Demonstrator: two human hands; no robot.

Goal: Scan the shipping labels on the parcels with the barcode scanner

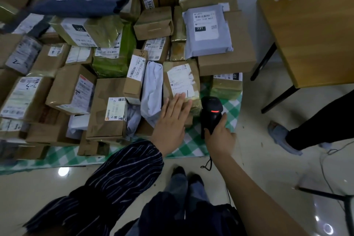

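Note:
A heap of cardboard parcels point(107, 105) with white shipping labels covers a green checked cloth point(193, 145) on the floor. My left hand point(172, 122) lies flat, fingers straight, on the near edge of a taped brown parcel point(181, 82), just below its white label point(180, 79). To the right of that parcel my right hand point(218, 134) grips the handle of a black barcode scanner point(210, 113). A red light glows on the scanner's head, which points toward the heap. A grey mailer bag point(207, 31) with a "231" label lies on a box behind.
A wooden table point(310, 34) with black legs stands at the right. Another person's leg and shoe point(283, 136) are on the floor at the right, near loose cables point(329, 174). My own feet point(183, 176) stand on glossy tile before the cloth.

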